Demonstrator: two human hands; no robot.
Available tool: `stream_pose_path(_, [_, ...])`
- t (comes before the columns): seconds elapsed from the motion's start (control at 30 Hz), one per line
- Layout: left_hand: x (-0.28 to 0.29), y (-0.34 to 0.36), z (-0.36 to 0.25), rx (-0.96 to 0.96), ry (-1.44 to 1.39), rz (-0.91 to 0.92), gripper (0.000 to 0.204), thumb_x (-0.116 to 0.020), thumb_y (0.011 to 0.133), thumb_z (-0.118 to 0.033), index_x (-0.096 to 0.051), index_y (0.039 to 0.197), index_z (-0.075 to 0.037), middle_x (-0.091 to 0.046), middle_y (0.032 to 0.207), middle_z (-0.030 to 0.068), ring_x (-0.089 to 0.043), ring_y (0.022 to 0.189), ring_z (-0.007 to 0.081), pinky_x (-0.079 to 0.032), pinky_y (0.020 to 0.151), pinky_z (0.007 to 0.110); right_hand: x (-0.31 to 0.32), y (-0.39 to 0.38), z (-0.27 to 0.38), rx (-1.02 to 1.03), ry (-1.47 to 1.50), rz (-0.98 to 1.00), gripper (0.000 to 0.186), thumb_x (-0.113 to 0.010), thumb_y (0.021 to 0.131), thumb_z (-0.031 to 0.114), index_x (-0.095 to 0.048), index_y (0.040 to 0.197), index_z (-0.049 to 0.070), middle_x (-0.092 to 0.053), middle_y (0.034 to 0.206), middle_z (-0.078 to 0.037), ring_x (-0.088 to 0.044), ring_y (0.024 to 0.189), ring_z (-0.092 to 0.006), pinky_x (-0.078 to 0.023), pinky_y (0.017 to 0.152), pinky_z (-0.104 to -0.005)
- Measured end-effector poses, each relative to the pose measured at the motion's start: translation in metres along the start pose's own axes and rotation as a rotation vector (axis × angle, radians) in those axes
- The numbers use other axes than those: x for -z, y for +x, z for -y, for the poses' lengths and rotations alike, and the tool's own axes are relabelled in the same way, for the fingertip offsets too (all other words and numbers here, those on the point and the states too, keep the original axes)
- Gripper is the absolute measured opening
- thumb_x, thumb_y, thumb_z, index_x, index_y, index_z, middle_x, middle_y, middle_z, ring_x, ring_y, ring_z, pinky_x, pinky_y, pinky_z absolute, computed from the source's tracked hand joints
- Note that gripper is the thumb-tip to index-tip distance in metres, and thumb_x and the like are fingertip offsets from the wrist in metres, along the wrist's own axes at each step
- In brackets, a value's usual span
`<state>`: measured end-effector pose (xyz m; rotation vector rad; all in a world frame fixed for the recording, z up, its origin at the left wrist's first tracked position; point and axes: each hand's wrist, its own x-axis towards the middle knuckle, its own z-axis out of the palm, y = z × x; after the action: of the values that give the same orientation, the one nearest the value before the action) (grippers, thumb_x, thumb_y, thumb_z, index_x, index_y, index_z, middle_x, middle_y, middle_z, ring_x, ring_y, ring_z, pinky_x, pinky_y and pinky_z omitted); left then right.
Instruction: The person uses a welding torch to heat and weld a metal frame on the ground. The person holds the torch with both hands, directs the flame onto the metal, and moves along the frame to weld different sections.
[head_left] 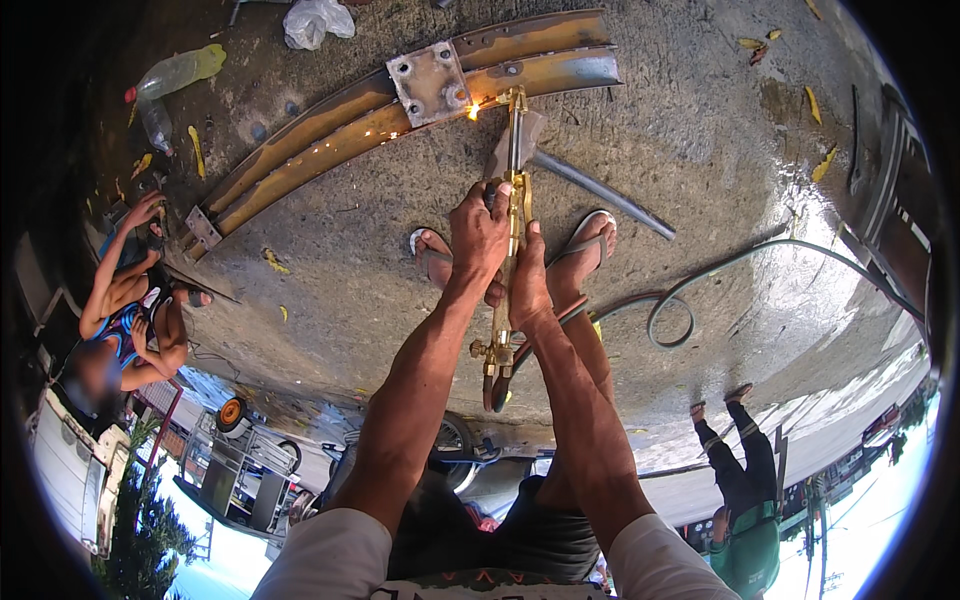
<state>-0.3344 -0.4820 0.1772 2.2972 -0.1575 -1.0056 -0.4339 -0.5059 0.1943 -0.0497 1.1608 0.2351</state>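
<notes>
Both of my hands grip a brass cutting torch. My left hand (pixel 481 232) is wrapped round its upper part with the thumb on top, and my right hand (pixel 529 284) closes on the body just below. The torch (pixel 516 150) points away from me, and its bent head is at the near edge of a rusty, curved steel beam (pixel 330 118). A bright orange flame and sparks glow beside a square steel plate (pixel 428 82) with corner holes, which lies across the beam. Hoses (pixel 497 392) hang from the torch's valve end.
A sledgehammer (pixel 600 190) lies under the torch, close to my sandalled feet (pixel 585 250). A looped green hose (pixel 690 283) runs off right over the concrete. Plastic bottles (pixel 160 85) lie at far left. One person (pixel 130 310) crouches left; another (pixel 740 490) stands behind at right.
</notes>
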Motion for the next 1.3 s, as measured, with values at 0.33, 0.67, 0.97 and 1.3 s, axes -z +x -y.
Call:
stream_pose_path(0.33, [0.002,-0.003,-0.004,0.001,0.024,0.002,0.04,-0.053,0.1,-0.036,-0.064,0.106,0.002,-0.069,0.089,0.0228,-0.068,0.082,0.0401,-0.052,0.072,0.045,-0.001,-0.003,0.001,0.0,0.007,0.006,0.078,-0.019,0.089,0.083,-0.052,0.083,0.013,-0.038,0.057,0.002,-0.037,0.045,-0.0122,-0.03,0.043,-0.0289])
stream_pose_path(0.67, [0.005,-0.007,-0.009,-0.001,-0.022,0.008,0.039,-0.055,0.1,-0.036,-0.064,0.108,0.002,-0.069,0.089,0.022,-0.068,0.082,0.039,-0.052,0.071,0.044,-0.006,-0.012,0.004,0.019,-0.041,-0.008,0.077,-0.018,0.091,0.081,-0.052,0.081,0.013,-0.038,0.057,0.001,-0.037,0.046,-0.013,-0.031,0.043,-0.0285])
stream_pose_path(0.97, [0.01,-0.031,-0.027,-0.127,-0.249,0.045,0.056,-0.048,0.102,-0.047,-0.054,0.135,-0.001,-0.067,0.116,0.017,-0.066,0.103,0.0249,-0.053,0.087,0.038,-0.023,-0.054,0.037,0.328,-0.139,-0.108,0.073,-0.023,0.099,0.067,-0.043,0.136,0.006,-0.056,0.11,-0.018,-0.055,0.098,-0.0244,-0.044,0.086,-0.0388])
stream_pose_path(1.3, [0.048,-0.067,-0.038,-0.025,-0.102,0.116,0.047,-0.053,0.102,-0.039,-0.06,0.126,0.001,-0.068,0.106,0.0115,-0.062,0.103,0.0204,-0.047,0.091,0.033,-0.028,-0.065,0.104,0.432,-0.132,0.018,0.075,-0.019,0.091,0.08,-0.047,0.092,0.01,-0.041,0.055,-0.003,-0.035,0.037,-0.0145,-0.03,0.034,-0.0286])
